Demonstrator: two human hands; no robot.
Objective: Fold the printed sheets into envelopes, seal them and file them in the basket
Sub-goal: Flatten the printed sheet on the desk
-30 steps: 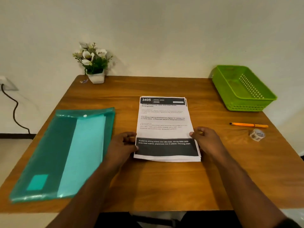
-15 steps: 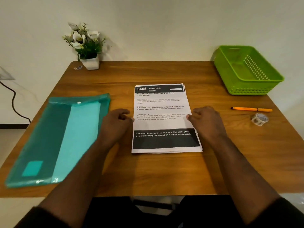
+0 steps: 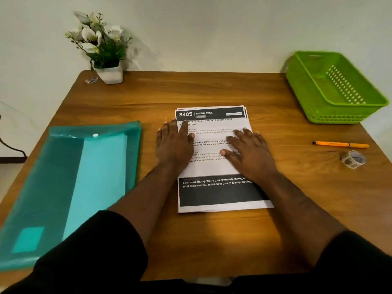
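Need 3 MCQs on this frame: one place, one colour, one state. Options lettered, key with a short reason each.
1. Where does the tape roll lie?
A. in the basket
B. on the table, just nearer than the pen
C. on the folder

2. What colour is the basket?
A. green
B. blue
C. white

3. How are the hands on the printed sheets?
A. both lifting one sheet
B. left hand and right hand flat on the stack
C. one holds the pen

Key: 1 B, the roll sits below the orange pen at the right; 2 A, bright green plastic; 3 B, straight fingers rest on the top page.
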